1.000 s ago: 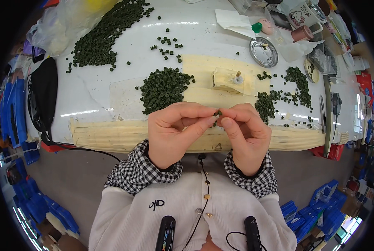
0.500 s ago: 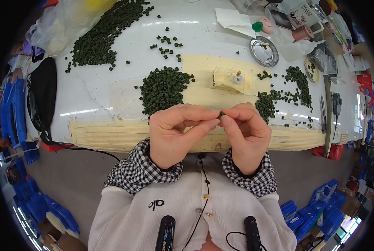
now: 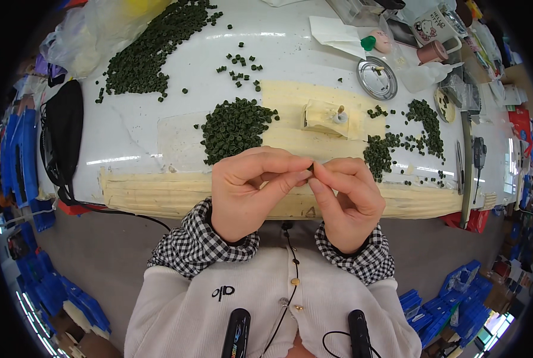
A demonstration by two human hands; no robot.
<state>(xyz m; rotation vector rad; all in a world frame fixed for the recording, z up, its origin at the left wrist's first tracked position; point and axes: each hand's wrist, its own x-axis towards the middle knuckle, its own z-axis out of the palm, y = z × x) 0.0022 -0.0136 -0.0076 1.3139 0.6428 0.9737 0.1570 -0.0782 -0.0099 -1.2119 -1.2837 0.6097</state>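
Observation:
Both hands meet above the table's near edge, thumb and forefinger of each pinched together. A small dark green piece (image 3: 311, 168) shows between the fingertips of my left hand (image 3: 251, 191) and my right hand (image 3: 353, 200); most of it is covered by the fingers. Just beyond my left hand lies a heap of similar small dark green spool-shaped pieces (image 3: 236, 128). A smaller group of green pieces (image 3: 378, 158) spreads beyond my right hand. Between these piles stands a block wrapped in cream tape (image 3: 326, 119) with a short white peg (image 3: 340, 116) on top.
A large green heap (image 3: 141, 59) covers the far left, beside clear plastic bags (image 3: 78, 42). A round metal lid (image 3: 377, 78), a squeeze bottle (image 3: 424, 74) and a pink spool (image 3: 431, 52) stand far right. Tweezers (image 3: 459, 167) lie at the right. Cream tape (image 3: 159, 194) covers the front edge.
My right hand has tilted and shifted slightly lower, its fingers still at the left fingertips. The green piece between them has turned and shows less. My left hand is nearly still.

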